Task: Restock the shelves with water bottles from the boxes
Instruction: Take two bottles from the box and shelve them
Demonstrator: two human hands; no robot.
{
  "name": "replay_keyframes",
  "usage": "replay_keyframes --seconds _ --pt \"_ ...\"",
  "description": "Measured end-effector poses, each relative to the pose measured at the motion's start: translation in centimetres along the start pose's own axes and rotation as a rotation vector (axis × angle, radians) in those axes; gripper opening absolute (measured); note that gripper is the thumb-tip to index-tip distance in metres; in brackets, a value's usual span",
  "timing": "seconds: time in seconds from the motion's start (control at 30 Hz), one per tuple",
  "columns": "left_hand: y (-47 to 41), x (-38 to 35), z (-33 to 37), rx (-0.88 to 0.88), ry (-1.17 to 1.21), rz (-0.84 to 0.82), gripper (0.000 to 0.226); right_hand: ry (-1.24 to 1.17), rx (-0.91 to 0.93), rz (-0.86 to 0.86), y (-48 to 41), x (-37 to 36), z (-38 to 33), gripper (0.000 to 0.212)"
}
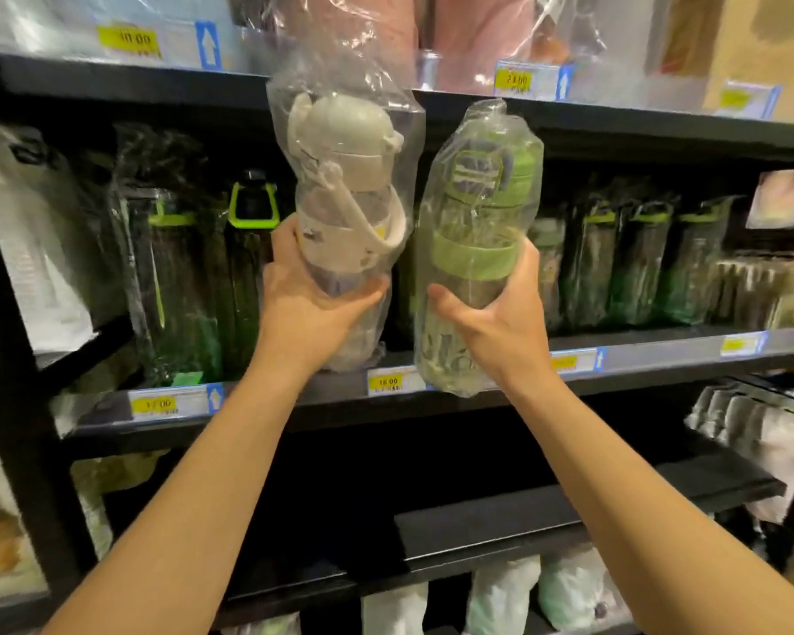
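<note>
My left hand (308, 309) grips the lower body of a white-lidded water bottle (347, 176) wrapped in a clear plastic bag. My right hand (500, 313) grips a green-lidded water bottle (475, 231), also bagged. Both bottles are held upright, side by side, in front of the middle black shelf (661, 359). Their bases hang at about the level of that shelf's front edge, in a gap between the stocked bottles.
Dark bottles with green lids (253, 249) stand on the shelf to the left, and several bagged green ones (633, 263) to the right. Price tags (388, 381) line the shelf edges. Above is an upper shelf (111, 80) with bagged goods; below, a dark lower shelf (569, 511).
</note>
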State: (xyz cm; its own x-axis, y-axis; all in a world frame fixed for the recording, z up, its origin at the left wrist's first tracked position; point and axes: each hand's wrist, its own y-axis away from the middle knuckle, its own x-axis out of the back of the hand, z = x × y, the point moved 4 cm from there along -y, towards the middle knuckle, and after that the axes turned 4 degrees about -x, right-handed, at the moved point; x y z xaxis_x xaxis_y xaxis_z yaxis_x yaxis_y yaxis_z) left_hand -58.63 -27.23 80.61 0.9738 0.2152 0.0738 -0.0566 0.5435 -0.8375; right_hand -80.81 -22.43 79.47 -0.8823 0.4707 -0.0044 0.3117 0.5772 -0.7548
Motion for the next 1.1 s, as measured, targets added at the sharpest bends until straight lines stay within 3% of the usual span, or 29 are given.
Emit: replay_keyframes --seconds 0.3,0.6,0.7,0.9,1.1 --pt "-1.4 -5.1 -3.7 0.130 -0.120 0.082 0.091 -0.113 -0.069 -0.144 -6.1 -1.6 7.2 0.089" --pt "-0.4 -5.9 -7.0 0.373 -0.319 0.058 0.083 0.045 -0.308 -0.282 -9.1 -4.5 13.2 0.071" --pt "-0.8 -5.8 -7.3 0.413 -0.344 0.056 0.096 0.094 -0.391 -0.319 -9.7 -5.7 14.0 0.069" --pt "-1.1 -6.0 -7.7 0.471 -0.401 0.029 0.100 0.206 -0.478 -0.346 -10.3 -7.3 14.0 0.050" --pt "-0.9 -5.9 -7.5 0.509 -0.459 -0.018 0.103 0.276 -0.441 -0.323 -10.0 -7.8 13.4 0.046"
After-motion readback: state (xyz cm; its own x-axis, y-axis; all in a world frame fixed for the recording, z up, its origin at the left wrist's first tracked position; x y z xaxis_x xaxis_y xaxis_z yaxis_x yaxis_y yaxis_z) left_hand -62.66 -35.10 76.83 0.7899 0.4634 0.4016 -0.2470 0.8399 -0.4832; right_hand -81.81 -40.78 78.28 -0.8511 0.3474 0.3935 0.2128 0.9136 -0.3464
